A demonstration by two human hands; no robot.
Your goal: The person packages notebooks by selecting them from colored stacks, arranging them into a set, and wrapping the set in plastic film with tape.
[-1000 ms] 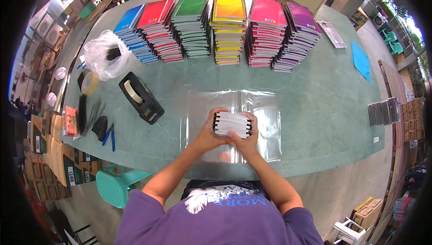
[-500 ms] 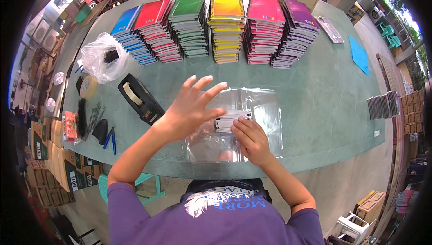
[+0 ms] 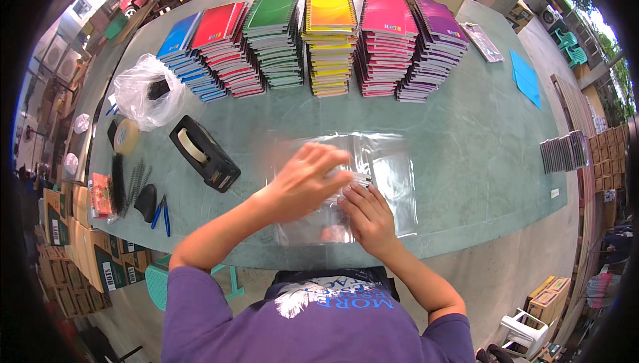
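On clear plastic sheets (image 3: 393, 163) near the front of the table lies a small bundle of white strips (image 3: 362, 180) with dark marks at its end. My right hand (image 3: 369, 220) grips the bundle's near right side, its fingers close together and its thumb hidden. Over the bundle's left part hovers my left hand (image 3: 306, 180), fingers bent and smeared by motion. Whether that hand touches the strips I cannot tell, since it covers most of them.
Spiral notebooks stand in colour-sorted stacks, a yellow stack (image 3: 329, 43) among them, along the back. A black tape dispenser (image 3: 205, 154), a plastic bag (image 3: 150, 93) and blue-handled pliers (image 3: 161, 215) lie to the left. At right are a blue sheet (image 3: 526, 80) and a dark stack (image 3: 563, 152).
My left hand has come down and right from above the bundle, its spread fingers now bent over it. My right hand stays at the bundle's right side.
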